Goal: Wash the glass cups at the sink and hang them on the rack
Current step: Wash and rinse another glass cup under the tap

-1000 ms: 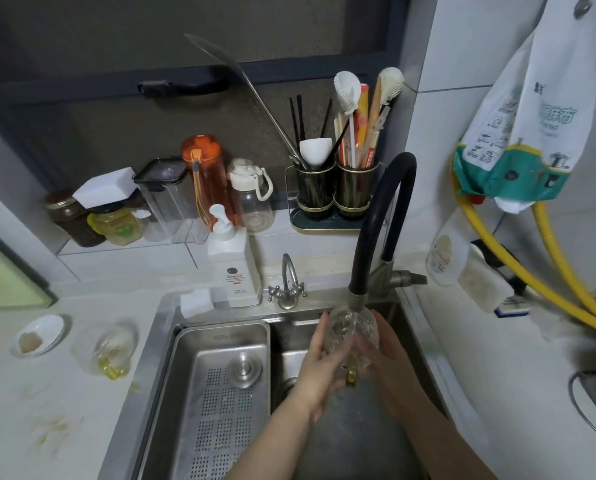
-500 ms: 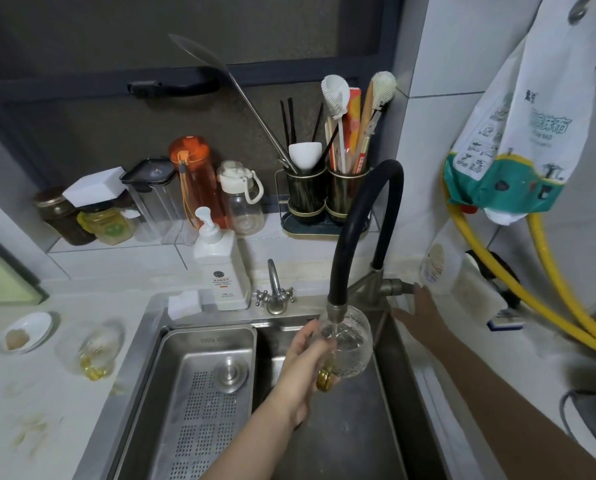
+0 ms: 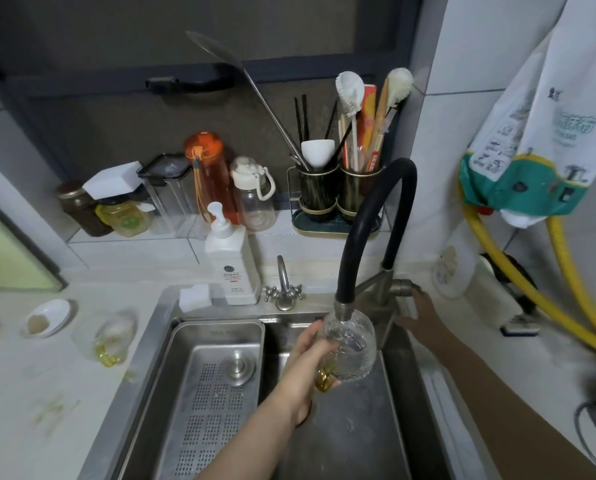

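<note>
My left hand (image 3: 307, 358) grips a clear patterned glass cup (image 3: 353, 348) with an amber handle, holding it over the sink (image 3: 341, 438) right under the spout of the black hose faucet (image 3: 369, 223). My right hand (image 3: 419, 313) rests on the faucet's steel lever at the sink's back right, fingers around its end. A second glass cup (image 3: 107, 336) with an amber handle lies on the counter left of the sink. No rack is in sight.
A perforated steel drain tray (image 3: 213, 393) fills the sink's left half. Soap dispenser (image 3: 230, 261) and small tap (image 3: 284, 285) stand behind it. Bottles, jars and a utensil holder (image 3: 338, 195) line the ledge. Yellow hoses (image 3: 518, 275) run along the right wall. A small dish (image 3: 47, 317) sits far left.
My right hand left the cup and reached right to the faucet lever. My left hand keeps the cup under the spout, now holding it alone.
</note>
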Demonstrator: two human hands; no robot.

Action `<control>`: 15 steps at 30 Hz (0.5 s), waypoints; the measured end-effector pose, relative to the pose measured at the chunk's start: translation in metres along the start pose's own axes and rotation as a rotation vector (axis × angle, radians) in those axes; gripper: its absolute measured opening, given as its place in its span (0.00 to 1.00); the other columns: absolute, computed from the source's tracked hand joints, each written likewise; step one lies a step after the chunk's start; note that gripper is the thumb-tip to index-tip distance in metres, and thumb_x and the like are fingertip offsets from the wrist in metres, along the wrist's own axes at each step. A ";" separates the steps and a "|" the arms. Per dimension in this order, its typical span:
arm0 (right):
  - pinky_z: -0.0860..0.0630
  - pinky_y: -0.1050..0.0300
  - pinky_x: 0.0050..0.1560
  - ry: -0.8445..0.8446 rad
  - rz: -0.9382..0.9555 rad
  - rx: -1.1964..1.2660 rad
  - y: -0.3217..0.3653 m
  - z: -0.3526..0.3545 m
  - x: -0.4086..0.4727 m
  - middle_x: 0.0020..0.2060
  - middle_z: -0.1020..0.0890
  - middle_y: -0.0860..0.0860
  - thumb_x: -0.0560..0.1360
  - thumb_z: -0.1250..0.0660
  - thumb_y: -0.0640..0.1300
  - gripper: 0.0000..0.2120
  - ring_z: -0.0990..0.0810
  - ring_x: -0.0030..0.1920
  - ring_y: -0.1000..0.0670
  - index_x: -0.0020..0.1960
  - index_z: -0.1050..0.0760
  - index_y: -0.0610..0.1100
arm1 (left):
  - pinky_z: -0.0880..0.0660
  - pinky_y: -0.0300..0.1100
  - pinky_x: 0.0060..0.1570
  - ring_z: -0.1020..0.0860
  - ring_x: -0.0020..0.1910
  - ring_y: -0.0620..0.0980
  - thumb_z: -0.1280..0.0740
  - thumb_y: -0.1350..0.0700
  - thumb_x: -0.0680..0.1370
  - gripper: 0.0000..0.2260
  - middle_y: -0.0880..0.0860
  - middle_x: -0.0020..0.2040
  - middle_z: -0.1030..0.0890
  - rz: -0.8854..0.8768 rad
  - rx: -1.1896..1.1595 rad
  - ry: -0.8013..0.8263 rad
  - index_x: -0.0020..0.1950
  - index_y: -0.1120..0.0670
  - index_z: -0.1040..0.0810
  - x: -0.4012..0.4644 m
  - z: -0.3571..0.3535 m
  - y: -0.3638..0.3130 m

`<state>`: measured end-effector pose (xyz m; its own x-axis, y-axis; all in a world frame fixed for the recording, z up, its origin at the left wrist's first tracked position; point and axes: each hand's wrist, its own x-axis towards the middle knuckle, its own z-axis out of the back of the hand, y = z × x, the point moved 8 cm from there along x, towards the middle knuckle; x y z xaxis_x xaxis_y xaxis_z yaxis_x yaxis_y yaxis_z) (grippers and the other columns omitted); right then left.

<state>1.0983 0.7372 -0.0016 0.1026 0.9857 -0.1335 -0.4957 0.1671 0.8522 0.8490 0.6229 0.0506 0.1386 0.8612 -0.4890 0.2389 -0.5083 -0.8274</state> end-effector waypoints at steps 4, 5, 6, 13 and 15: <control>0.30 0.60 0.60 0.177 -0.038 0.188 0.050 -0.024 -0.075 0.62 0.29 0.49 0.75 0.35 0.38 0.30 0.29 0.64 0.47 0.74 0.41 0.50 | 0.23 0.47 0.43 0.19 0.49 0.54 0.31 0.56 0.74 0.13 0.54 0.51 0.18 0.009 0.018 -0.007 0.58 0.50 0.26 -0.004 0.003 0.002; 0.29 0.60 0.60 0.249 -0.027 0.228 0.056 -0.035 -0.087 0.63 0.27 0.51 0.76 0.36 0.39 0.29 0.28 0.65 0.47 0.73 0.39 0.54 | 0.23 0.47 0.43 0.20 0.47 0.54 0.31 0.56 0.74 0.13 0.55 0.50 0.19 0.013 0.027 -0.008 0.58 0.51 0.27 -0.006 0.004 0.003; 0.27 0.57 0.62 0.310 -0.027 0.266 0.064 -0.044 -0.102 0.63 0.25 0.54 0.74 0.33 0.42 0.28 0.28 0.66 0.47 0.71 0.36 0.57 | 0.23 0.47 0.43 0.20 0.46 0.54 0.31 0.56 0.75 0.13 0.55 0.49 0.20 0.016 0.038 -0.006 0.57 0.52 0.28 -0.007 0.005 0.003; 0.23 0.64 0.53 0.315 0.125 0.391 0.126 -0.062 -0.183 0.61 0.24 0.55 0.71 0.32 0.35 0.29 0.23 0.60 0.57 0.68 0.37 0.52 | 0.19 0.50 0.44 0.19 0.48 0.54 0.34 0.51 0.77 0.12 0.55 0.52 0.20 0.042 0.159 0.093 0.59 0.51 0.29 -0.025 0.015 -0.005; 0.23 0.62 0.53 0.270 0.126 0.378 0.126 -0.066 -0.188 0.58 0.21 0.57 0.73 0.33 0.31 0.27 0.21 0.59 0.55 0.66 0.34 0.52 | 0.19 0.54 0.49 0.19 0.50 0.56 0.34 0.46 0.76 0.14 0.54 0.52 0.20 0.029 0.216 0.119 0.59 0.50 0.28 -0.032 0.019 -0.006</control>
<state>0.9594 0.5743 0.0976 -0.1906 0.9764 -0.1018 -0.1370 0.0762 0.9876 0.8245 0.5982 0.0661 0.2581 0.8339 -0.4878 0.0235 -0.5101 -0.8598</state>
